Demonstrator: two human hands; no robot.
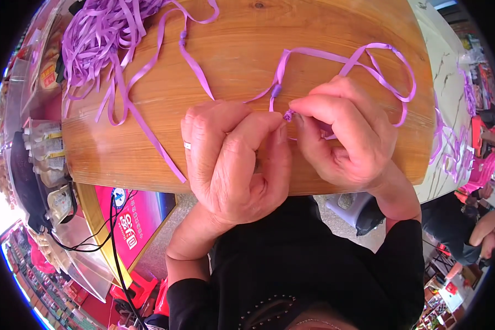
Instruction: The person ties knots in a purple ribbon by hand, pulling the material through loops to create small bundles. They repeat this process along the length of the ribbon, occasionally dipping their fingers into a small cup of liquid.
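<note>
Both my hands meet over the near part of a wooden table, pinching a small knotted bit of purple ribbon point(288, 115). My left hand point(233, 157), with a ring on one finger, grips it from the left between thumb and forefinger. From the right, my right hand point(349, 129) pinches the same knot with thumb and fingertips. Just beyond the fingers, a darker purple bead-like piece point(276, 91) sits on the ribbon. The ribbon point(319, 53) loops away to the right, past a second dark piece. Parts of the ribbon are hidden behind my fingers.
A heap of purple ribbon point(101, 44) lies at the table's far left, with loose strands trailing over the wooden top point(242, 49). Black cables point(112, 231) hang at the left near a pink box point(129, 220). More ribbon point(454, 159) lies on a white marbled surface at right, near another person point(451, 228).
</note>
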